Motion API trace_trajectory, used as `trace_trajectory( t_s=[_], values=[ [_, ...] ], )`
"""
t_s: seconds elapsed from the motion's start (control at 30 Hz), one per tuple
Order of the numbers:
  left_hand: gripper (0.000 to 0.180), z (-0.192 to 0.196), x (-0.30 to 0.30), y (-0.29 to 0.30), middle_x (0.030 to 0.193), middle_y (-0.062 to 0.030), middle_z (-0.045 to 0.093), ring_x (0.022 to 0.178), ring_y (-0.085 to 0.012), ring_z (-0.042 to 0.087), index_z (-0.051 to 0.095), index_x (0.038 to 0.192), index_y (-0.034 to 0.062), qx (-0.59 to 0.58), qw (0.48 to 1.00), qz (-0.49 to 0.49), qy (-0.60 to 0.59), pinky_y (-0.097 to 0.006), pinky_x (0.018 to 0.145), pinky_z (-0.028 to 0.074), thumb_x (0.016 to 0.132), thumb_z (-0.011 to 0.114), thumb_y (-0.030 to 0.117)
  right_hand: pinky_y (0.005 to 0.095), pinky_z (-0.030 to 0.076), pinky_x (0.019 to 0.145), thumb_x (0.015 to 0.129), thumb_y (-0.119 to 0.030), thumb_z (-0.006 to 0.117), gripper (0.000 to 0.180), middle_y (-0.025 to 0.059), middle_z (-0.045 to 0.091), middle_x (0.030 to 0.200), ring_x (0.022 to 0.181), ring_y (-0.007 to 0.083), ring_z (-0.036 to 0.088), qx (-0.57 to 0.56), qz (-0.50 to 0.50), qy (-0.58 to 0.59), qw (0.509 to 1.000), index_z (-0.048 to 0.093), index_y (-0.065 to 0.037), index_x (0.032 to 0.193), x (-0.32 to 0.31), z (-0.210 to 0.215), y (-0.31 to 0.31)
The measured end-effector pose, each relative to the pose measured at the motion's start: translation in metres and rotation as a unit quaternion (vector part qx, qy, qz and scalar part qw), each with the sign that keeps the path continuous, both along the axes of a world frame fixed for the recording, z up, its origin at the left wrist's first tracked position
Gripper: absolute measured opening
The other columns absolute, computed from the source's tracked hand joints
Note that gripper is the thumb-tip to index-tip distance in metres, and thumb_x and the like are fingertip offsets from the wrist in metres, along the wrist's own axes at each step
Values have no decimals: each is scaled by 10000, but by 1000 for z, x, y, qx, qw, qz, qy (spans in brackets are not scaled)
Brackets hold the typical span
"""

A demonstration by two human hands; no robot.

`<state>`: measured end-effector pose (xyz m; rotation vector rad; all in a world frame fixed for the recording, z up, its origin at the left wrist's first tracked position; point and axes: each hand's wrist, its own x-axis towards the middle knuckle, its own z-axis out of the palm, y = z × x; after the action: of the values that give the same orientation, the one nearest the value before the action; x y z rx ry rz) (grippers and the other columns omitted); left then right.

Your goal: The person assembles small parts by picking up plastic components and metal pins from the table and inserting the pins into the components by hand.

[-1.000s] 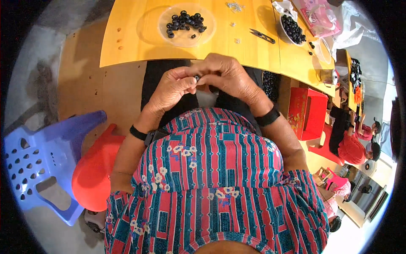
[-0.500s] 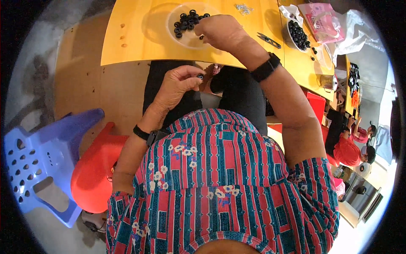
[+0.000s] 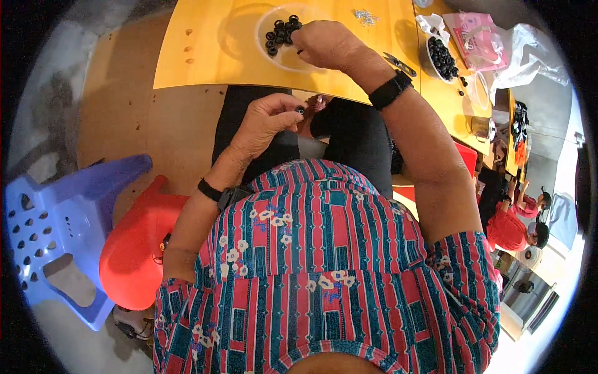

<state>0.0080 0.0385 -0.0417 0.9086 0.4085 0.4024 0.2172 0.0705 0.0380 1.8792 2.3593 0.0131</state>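
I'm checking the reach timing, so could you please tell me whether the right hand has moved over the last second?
Yes. The right hand went from beside the left hand over the lap forward to the clear dish of black rings on the yellow table.

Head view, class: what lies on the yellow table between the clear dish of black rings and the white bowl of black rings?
Head view: between the clear dish and white bowl on the yellow table lie the right hand and a small dark tool.

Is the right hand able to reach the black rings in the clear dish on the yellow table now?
Probably yes. The right hand is already over the clear dish, its fingertips at the pile of black rings, and nothing lies between them. The left hand stays apart above the lap, pinching a small black piece.
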Motion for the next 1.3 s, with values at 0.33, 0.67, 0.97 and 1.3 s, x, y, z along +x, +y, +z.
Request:
trace_trajectory(
  t_s=[0.33,0.67,0.97,1.3],
  values=[
    [206,4,-5,7,838,-22,620,686,-73,561,624,1024,27,-25,999,32,4,-204,629,484,830,641,94,190,462,558,760,9,674,96,-20,585,701,628,52,562,2,-158,644,749,595,-10,811,-2,18,-52],
    [243,35,3,5,810,5,605,695,-73,563,622,1038,31,-37,998,-5,-57,-215,663,484,828,670,144,229,516,587,737,90,652,159,76,645,775,662,113,624,27,-196,773,603,574,-12,832,-35,11,-134],
    [229,46,15,7,813,11,597,714,-67,566,620,1041,29,-22,996,-36,-82,-213,689,501,830,660,110,230,494,503,734,77,678,156,69,634,689,591,120,616,82,-203,787,577,550,-13,729,-45,15,-149],
    [270,51,13,7,874,-22,625,711,-81,584,612,1068,13,33,999,-10,-34,-209,665,506,827,666,121,238,520,624,755,68,664,102,54,636,728,647,125,619,131,-230,812,520,601,1,799,-49,10,-150]
  ],
)
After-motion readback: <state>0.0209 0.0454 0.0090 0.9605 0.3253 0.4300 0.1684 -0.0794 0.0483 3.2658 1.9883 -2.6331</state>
